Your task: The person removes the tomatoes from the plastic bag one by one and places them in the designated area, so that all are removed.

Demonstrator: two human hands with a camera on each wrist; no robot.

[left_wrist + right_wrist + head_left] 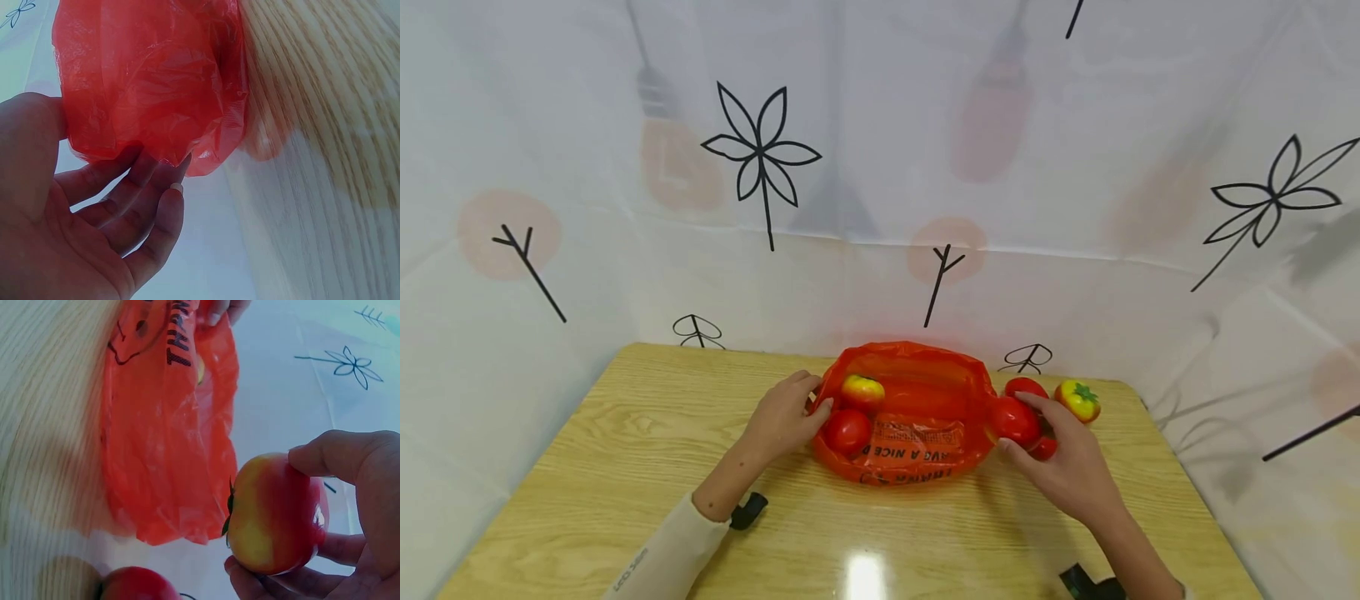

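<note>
A red plastic bag with black printing lies on the table with its mouth spread wide. Inside it are a red tomato and a yellow-and-red one. At the bag's left rim my left hand pinches the plastic between thumb and fingers; in the left wrist view those fingers curl under the bag. My right hand grips a shiny tomato, red and yellow with a green calyx, beside the bag's right rim.
Close to my right hand lie a red tomato, another partly hidden red one and a yellow-and-red one with a green top. The wooden table ends at a patterned white cloth behind.
</note>
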